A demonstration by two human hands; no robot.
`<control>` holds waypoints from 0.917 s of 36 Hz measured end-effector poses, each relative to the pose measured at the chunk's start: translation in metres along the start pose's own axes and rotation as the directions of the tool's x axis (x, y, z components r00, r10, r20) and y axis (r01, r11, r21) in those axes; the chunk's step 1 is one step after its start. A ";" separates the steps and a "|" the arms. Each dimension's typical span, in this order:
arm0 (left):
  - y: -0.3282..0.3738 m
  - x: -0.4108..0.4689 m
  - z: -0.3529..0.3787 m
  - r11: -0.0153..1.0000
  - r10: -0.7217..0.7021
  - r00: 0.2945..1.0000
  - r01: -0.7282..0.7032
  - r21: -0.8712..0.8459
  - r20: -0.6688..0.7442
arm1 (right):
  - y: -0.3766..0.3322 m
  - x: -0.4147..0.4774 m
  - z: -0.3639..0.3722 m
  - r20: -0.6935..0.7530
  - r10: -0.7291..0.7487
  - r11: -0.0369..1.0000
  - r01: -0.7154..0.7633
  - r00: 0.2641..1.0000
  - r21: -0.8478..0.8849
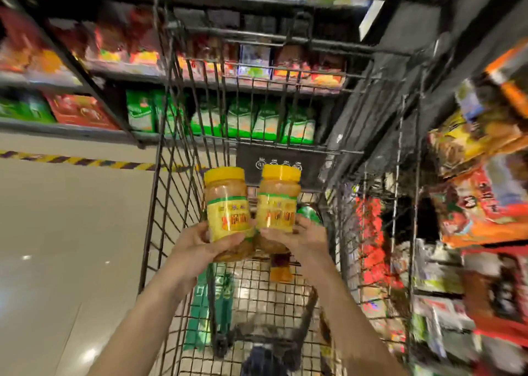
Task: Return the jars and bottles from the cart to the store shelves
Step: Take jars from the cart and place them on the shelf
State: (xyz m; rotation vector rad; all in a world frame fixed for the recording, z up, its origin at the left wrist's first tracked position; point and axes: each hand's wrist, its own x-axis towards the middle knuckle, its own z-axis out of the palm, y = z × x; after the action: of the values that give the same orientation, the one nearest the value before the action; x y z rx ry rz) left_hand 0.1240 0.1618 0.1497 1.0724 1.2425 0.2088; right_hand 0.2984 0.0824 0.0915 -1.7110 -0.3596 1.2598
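I hold two yellow-lidded jars with yellow labels side by side above the wire cart (pixel 160 204). My left hand (pixel 197 247) grips the base of the left jar (pixel 227 207). The right jar (pixel 277 201) is held at its base by my right hand (pixel 303 238). Both jars stand upright and almost touch. Inside the cart basket, a small jar with an orange label (pixel 281 270) lies on the mesh floor, and a green-topped item (pixel 310 214) shows behind my right hand.
Store shelves (pixel 94 131) with green and red packets run across the far side beyond the cart. More shelves with snack bags (pixel 480 212) stand close on the right. A pale tiled floor (pixel 57 247) with a striped tape line lies to the left. A green tag hangs in the cart.
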 end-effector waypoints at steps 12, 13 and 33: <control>0.069 -0.101 -0.013 0.946 0.325 0.938 -0.325 -0.021 0.119 | -0.079 -0.125 -0.014 -0.215 -0.328 0.936 0.348 0.920 0.062; 0.073 -0.112 -0.016 0.936 0.352 0.927 -0.352 -0.024 0.130 | -0.084 -0.141 -0.013 -0.243 -0.352 0.927 0.373 0.904 0.046; 0.086 -0.332 -0.059 0.704 0.641 0.487 -0.681 -0.203 0.593 | -0.080 -0.469 0.048 -0.652 -0.555 0.719 0.692 0.517 -0.064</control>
State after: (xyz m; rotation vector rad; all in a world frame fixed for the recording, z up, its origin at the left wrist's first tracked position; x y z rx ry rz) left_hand -0.0141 0.0221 0.4366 1.4917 0.1598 0.3662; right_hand 0.0799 -0.1776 0.4284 -1.4953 -0.3722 0.1241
